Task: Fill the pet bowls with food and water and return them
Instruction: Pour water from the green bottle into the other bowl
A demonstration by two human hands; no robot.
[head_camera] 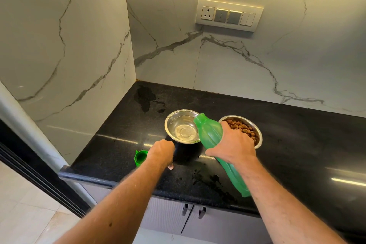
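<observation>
Two steel pet bowls stand side by side on the black counter [297, 144]. The left bowl [183, 128] holds clear water. The right bowl [255, 128] holds brown kibble. My right hand [232, 144] grips a green plastic bottle [211, 134], uncapped and tilted with its mouth over the water bowl's right rim. My left hand [161, 152] rests on the counter just in front of the water bowl's left side, fingers curled, nothing visible in it. The bottle's green cap [140, 157] lies on the counter left of that hand.
Water is spilled on the counter in the back corner [145, 98] and near the front edge [212, 181]. Marble walls close the left and back. A switch panel [228, 15] sits on the back wall. Cabinet doors with handles [195, 211] are below the counter.
</observation>
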